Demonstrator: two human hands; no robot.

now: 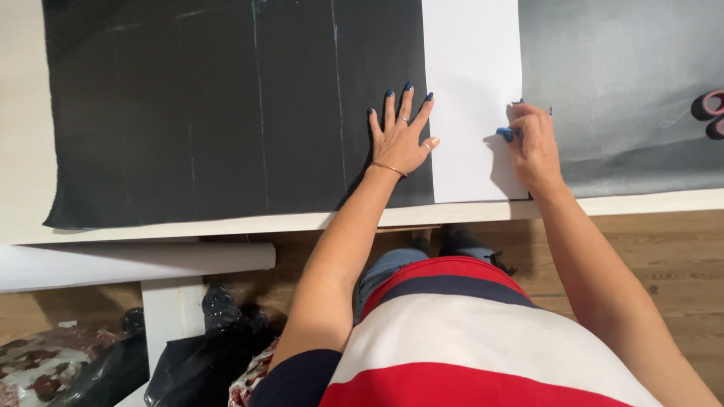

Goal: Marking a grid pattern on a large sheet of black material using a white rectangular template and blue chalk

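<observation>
L hand (400, 134) lies flat, palm down, fingers spread, on the black fabric (226, 113) just beside the white paper strip (471, 98), near the worktop (23, 113) front edge. R hand (534, 143) is curled, grip pinching a small blue marker (507, 134) at the paper's right edge, wrist bent inward. Scissors (710, 113) lie at far right, well apart.

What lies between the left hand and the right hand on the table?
In the head view, only the white paper sheet lies between the left hand, flat on the black fabric, and the right hand at the sheet's right edge.
</observation>
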